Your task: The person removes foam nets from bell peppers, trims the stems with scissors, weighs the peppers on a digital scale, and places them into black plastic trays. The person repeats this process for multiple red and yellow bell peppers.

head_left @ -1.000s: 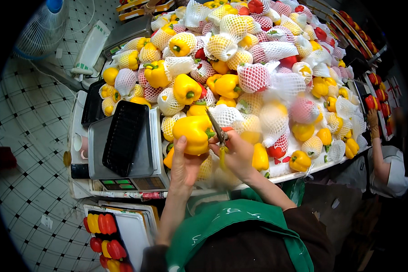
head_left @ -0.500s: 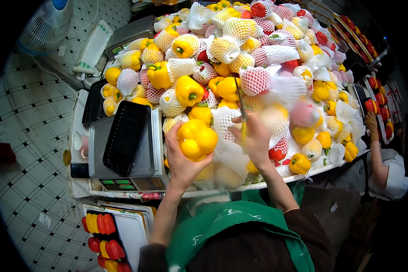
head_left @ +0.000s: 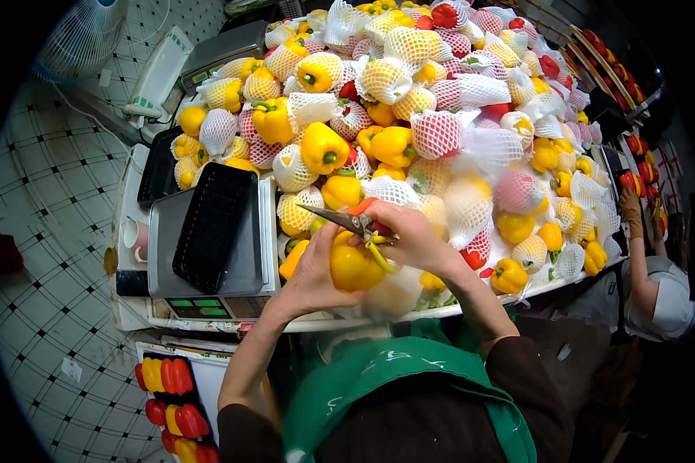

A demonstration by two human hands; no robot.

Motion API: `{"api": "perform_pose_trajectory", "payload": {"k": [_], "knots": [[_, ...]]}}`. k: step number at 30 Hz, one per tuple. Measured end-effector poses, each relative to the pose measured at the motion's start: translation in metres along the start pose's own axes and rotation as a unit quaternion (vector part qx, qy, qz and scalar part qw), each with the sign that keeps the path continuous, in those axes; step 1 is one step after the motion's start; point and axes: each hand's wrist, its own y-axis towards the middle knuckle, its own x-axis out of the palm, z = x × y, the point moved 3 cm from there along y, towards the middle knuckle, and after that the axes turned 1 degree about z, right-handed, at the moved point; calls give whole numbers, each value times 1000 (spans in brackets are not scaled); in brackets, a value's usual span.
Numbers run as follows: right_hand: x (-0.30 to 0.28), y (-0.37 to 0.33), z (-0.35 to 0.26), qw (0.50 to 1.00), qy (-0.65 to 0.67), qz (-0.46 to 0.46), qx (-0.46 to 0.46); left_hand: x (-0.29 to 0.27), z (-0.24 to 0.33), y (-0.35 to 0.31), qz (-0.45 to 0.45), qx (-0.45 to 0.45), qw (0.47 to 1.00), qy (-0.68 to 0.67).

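Note:
My left hand [head_left: 314, 272] is wrapped round a yellow bell pepper [head_left: 357, 266] in front of me, above the near edge of the table. Gripped in my right hand [head_left: 406, 234] is a pair of scissors [head_left: 346, 221] with a yellow and orange handle. The dark blades lie across the top of the pepper and point left, over my left fingers. Whether they touch the stem is hidden. Just beyond my hands lies a big heap of yellow and red bell peppers [head_left: 324, 149], many in white foam net sleeves [head_left: 435, 134].
To the left, a black tray [head_left: 215, 224] rests on a weighing scale [head_left: 166, 255], beside a pink cup [head_left: 136, 234]. Trays of red and yellow peppers [head_left: 175, 419] sit lower left. A fan [head_left: 81, 38] stands at upper left. A co-worker's gloved hand [head_left: 630, 207] is at the right.
My right hand has brought the scissors leftward and down onto the pepper. My left hand has turned the pepper and shifted slightly right, so both hands now meet.

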Motion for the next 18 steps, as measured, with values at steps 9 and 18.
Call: {"api": "perform_pose_trajectory", "payload": {"k": [9, 18], "knots": [[0, -15, -1, 948, 269, 12, 169, -12, -10, -10, -42, -36, 996, -65], [-19, -76, 25, 884, 342, 169, 271, -112, -75, -52, 370, -267, 817, -352]]}}
